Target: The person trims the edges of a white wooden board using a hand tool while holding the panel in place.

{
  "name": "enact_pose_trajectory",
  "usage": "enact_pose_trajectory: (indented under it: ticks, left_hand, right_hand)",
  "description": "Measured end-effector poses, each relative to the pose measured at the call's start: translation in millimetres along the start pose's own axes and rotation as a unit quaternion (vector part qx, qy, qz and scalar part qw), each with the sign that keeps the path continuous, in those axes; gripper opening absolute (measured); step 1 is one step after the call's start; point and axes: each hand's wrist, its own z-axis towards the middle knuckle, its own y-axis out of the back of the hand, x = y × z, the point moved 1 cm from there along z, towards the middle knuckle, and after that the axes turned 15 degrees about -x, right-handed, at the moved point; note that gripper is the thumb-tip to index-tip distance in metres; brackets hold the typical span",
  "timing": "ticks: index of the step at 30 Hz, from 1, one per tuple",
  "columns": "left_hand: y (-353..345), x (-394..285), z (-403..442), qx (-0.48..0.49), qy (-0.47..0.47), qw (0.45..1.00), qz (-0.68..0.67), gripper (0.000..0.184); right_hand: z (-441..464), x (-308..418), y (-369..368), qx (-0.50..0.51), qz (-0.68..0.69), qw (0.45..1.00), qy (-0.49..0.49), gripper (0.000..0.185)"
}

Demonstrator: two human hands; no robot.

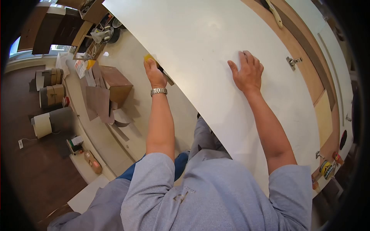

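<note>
A large white panel [216, 100] lies slantwise in front of me, its left edge running down towards my body. On top of it rests my right hand [248, 73], palm down, thumb apart from the fingers, with nothing in it. My left hand [155, 75], a metal watch on its wrist, is closed beside the panel's left edge. A small yellow object [148, 57] sticks out past its thumb; its kind is not clear. Something dark shows below that hand, partly hidden.
A metal hinge [293, 63] and a cream-handled tool [274, 14] lie to the right of the panel, with a yellow-labelled can [327, 169] lower down. Leftward on the floor stand a brown box [115, 82] and rolled sheets [52, 96]. Another person's leg [96, 202] is close at lower left.
</note>
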Motion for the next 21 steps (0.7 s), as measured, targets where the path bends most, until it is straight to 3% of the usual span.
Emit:
enact_pose_trajectory:
  ticks: [3,6,11,15,21]
  left_hand:
    - [6,2,0,0.031,0.011,0.998,-0.045,0.04]
    - [21,21,-51,0.04,-0.068,0.997,0.009,0.045]
    - [34,23,-151,0.055,0.097,0.985,-0.134,0.056]
    - [28,24,-122,0.022,0.14,0.968,-0.205,0.062]
    - [33,39,-99,0.061,0.104,0.978,-0.172,0.061]
  right_hand:
    - [2,-2,-2,0.007,0.02,1.0,-0.02,0.058]
    - [1,2,1,0.016,0.016,0.999,-0.026,0.058]
    - [3,1,3,0.026,0.014,0.999,-0.027,0.057]
    - [2,-2,0,0.013,0.028,0.999,-0.025,0.056]
    - [3,-1,-1,0.01,0.038,0.999,-0.034,0.054]
